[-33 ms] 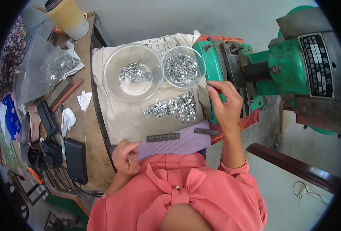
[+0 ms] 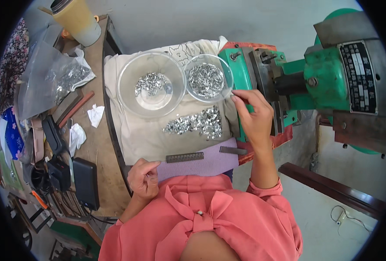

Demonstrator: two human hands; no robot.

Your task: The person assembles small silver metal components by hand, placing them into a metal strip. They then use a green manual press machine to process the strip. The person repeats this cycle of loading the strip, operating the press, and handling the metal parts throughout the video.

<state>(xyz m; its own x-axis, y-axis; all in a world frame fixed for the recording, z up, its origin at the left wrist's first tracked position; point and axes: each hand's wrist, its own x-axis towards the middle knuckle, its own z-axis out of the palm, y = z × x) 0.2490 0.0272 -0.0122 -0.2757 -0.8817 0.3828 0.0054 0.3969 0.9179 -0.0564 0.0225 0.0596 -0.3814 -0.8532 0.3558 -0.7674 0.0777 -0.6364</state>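
Apparently handling metal pieces (image 2: 210, 123), the right hand (image 2: 257, 116) is nearly pinching beside the smaller tub (image 2: 228, 79), the left hand (image 2: 143, 178) loosely curling, holds unclear, next needing fingertip precision.

I'm wearing a coral-pink blouse (image 2: 262, 213), and silvery metal bits (image 2: 211, 123) are glinting on beige cloth (image 2: 145, 137) bearing a dark line drawing. I'm seeing green on the machine (image 2: 325, 78), lilac on the ribbed fabric (image 2: 214, 165) and pink flowers on blue material (image 2: 14, 135)
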